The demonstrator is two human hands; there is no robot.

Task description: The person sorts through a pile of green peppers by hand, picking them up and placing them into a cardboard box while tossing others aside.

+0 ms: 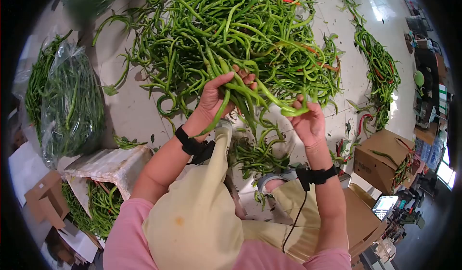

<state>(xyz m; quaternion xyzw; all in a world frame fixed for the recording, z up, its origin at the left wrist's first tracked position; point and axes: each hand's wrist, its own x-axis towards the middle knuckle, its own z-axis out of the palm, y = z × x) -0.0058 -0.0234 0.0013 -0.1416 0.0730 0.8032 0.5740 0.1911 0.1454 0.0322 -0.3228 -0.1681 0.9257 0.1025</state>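
Observation:
My left hand (222,93) is closed around a bunch of long green chili peppers (246,99), whose ends stick out past the fingers on both sides. To its right, my right hand (306,121) pinches the end of a long green chili pepper (276,100) that stretches across from the bunch. Both hands are over the near edge of a big heap of long green chili peppers (226,24) on the tiled floor. A few red ones show among the green. A smaller pile of chili peppers (257,152) lies below the hands, near my feet.
At the left stand clear plastic bags of chili peppers (72,101) and a white foam box (108,166) with more inside. Another row of chili peppers (378,68) runs along the right. A cardboard box (380,157) and a lit phone-like screen (385,206) are at the lower right.

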